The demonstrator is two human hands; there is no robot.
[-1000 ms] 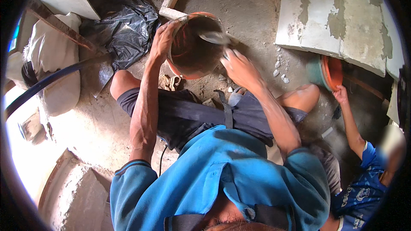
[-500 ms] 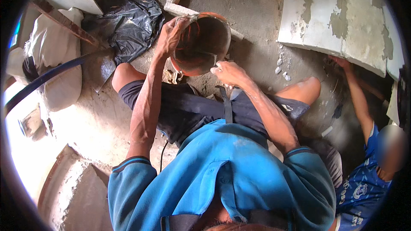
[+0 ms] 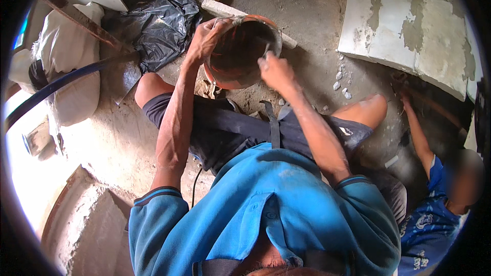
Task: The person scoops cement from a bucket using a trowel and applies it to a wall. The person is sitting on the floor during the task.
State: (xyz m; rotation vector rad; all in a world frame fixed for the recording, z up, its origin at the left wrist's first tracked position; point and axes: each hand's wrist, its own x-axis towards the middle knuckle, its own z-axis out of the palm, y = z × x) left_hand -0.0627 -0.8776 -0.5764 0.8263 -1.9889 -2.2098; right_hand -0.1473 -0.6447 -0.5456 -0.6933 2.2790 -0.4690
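An orange bucket (image 3: 217, 79) with a dark, grey-smeared inside is tilted in front of my crossed legs, its mouth toward me. My left hand (image 3: 208, 37) is closed on the upper left of its rim. At the right side of the mouth, my right hand (image 3: 276, 74) is closed round a slim grey hand tool (image 3: 267, 47). The tool's end reaches into the bucket by the inner wall, and its exact kind cannot be made out. What lies at the bottom of the bucket is too dark to tell.
Black plastic sheeting (image 3: 166, 30) and a white sack (image 3: 69, 66) lie to the left, by a dark hose (image 3: 61, 89). Pale wood strips (image 3: 220, 7) sit behind the bucket. A mortar-patched white panel (image 3: 388, 30) stands far right. A co-worker's arm (image 3: 417, 128) reaches beneath it.
My right hand has moved up and slightly right along the bucket's mouth with the tool. My left hand keeps its hold on the rim. The co-worker's arm has shifted a little.
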